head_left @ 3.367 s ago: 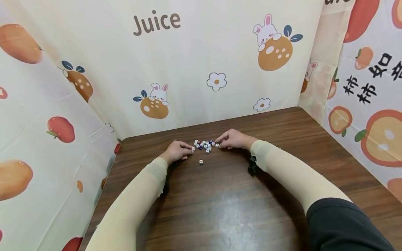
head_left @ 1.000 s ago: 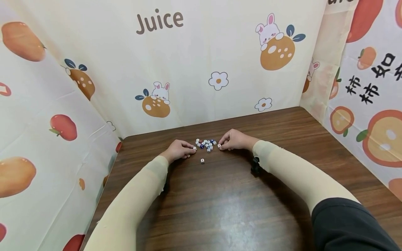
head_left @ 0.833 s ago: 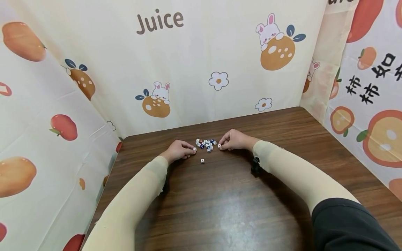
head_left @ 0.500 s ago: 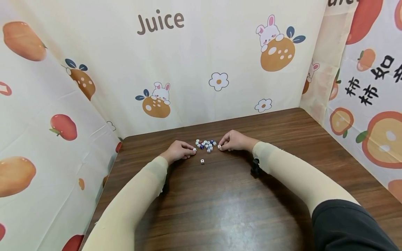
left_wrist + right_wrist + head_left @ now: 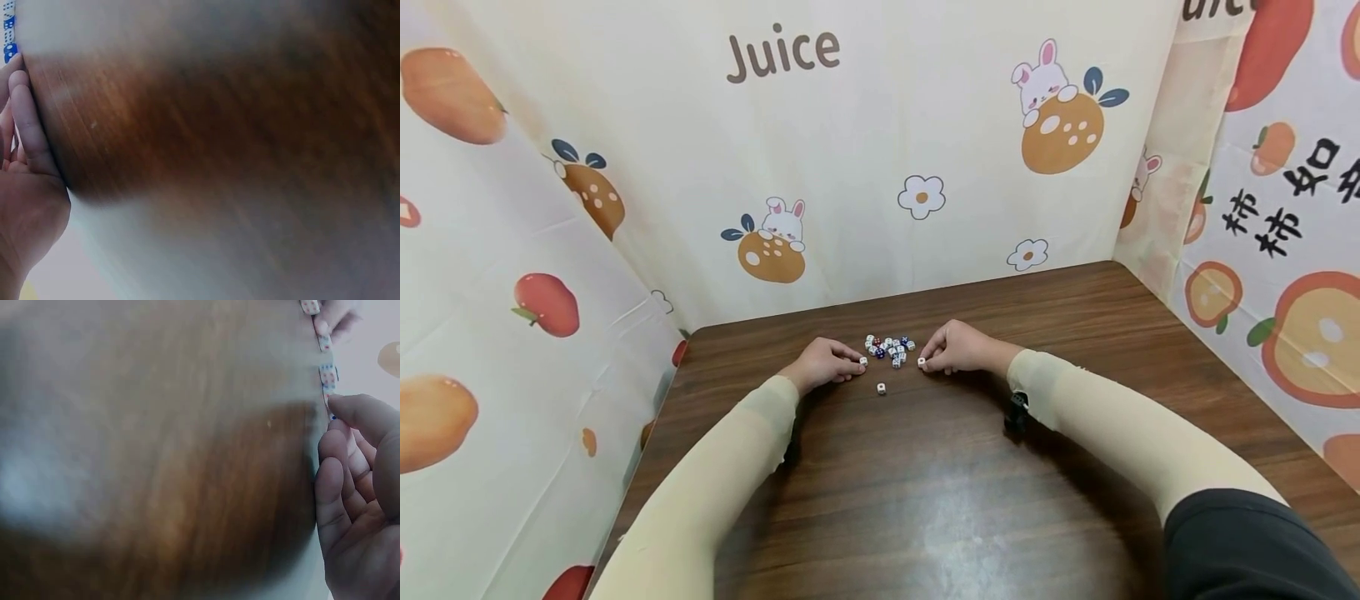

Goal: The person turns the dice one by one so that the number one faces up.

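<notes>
The left hand [image 5: 825, 364] pinches a white die [image 5: 863, 362] between thumb and fingertips, the gap between them no wider than the cube. The right hand [image 5: 962, 346] has the same narrow pinch on another white die [image 5: 921, 362], thumb and forefinger meeting at it; in the right wrist view its other fingers curl in below. In the left wrist view the left hand's fingertips run to the picture's edge, so its pinch cannot be checked there.

Between the two hands lies a tight cluster of dice [image 5: 891, 348], mostly white, with a red die [image 5: 877, 342] and a few blue ones among them. A lone white die [image 5: 882, 389] sits apart, on the person's side of the cluster.

The wooden table [image 5: 865, 500] has its far edge near the cluster, a strip of wood between it and the printed back cloth [image 5: 865, 125]. To the left, wood runs from the forearm to the edge along the left cloth [image 5: 467, 333]; to the right, a broader stretch reaches the right cloth [image 5: 1247, 350]. The widest room lies between the forearms, from the lone die toward the person.
</notes>
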Action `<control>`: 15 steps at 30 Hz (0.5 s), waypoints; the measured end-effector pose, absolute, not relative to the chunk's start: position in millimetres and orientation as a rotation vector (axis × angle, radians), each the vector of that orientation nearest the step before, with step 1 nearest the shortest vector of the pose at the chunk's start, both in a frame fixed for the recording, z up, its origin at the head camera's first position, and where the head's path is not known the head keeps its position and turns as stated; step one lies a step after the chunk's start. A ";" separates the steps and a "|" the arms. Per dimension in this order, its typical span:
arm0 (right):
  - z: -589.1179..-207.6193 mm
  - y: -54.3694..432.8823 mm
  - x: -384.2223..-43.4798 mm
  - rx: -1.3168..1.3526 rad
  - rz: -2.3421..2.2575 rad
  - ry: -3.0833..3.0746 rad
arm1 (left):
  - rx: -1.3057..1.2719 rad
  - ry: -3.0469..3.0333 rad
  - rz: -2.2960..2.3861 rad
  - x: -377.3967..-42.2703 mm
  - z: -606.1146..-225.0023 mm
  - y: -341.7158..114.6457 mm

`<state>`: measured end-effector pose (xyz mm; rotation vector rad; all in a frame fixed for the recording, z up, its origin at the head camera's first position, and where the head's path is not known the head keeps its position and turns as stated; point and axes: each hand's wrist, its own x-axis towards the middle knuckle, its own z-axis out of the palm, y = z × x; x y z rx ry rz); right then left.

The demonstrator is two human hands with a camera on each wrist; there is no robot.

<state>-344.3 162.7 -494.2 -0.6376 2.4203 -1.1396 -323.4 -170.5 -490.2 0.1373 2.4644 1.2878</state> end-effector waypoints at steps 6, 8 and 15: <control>-495.2 153.5 -334.1 -0.672 -1.136 2.391 | 0.136 2.465 1.271 -323.2 -491.6 -171.2; -496.1 149.7 -331.5 -0.692 -1.151 2.374 | 0.136 2.464 1.273 -324.1 -492.3 -171.8; -496.7 132.6 -320.3 -0.763 -1.151 2.338 | 0.144 2.456 1.287 -327.8 -494.3 -172.7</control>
